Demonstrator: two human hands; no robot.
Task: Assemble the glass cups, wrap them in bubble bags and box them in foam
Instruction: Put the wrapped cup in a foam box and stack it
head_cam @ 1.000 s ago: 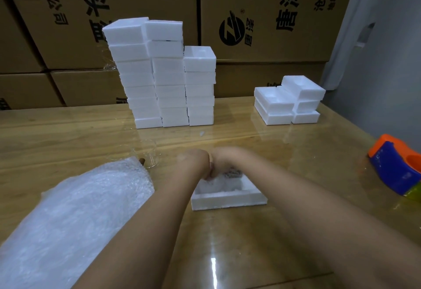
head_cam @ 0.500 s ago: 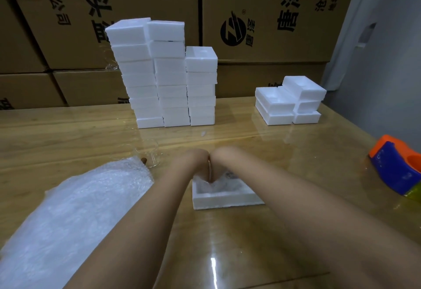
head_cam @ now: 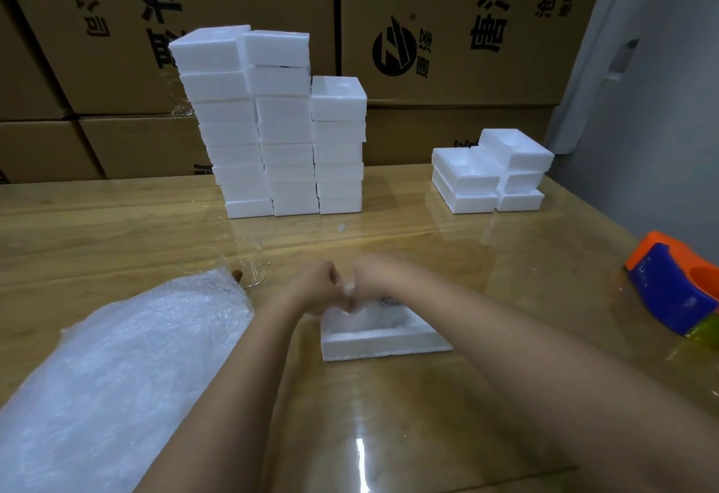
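An open white foam tray [head_cam: 385,343] lies on the wooden table in front of me. Inside it sits a bubble-wrapped cup [head_cam: 379,315], partly hidden by my hands. My left hand [head_cam: 317,288] and my right hand [head_cam: 371,278] meet knuckle to knuckle above the tray's left end. Their fingers are curled, pinching a whitish bit of the bubble bag between them. A clear glass cup [head_cam: 249,263] stands on the table left of my hands. It is next to a pile of bubble bags [head_cam: 116,376].
Tall stacks of closed foam boxes [head_cam: 272,123] stand at the back centre, and a low stack of open foam trays [head_cam: 490,169] at the back right. An orange and blue tape dispenser [head_cam: 669,286] sits at the right edge. Cardboard cartons [head_cam: 447,25] wall the rear.
Half a second ago both hands dipped down into the tray with the wrapped cup. Now they have lifted slightly, still pressed together over its left end.
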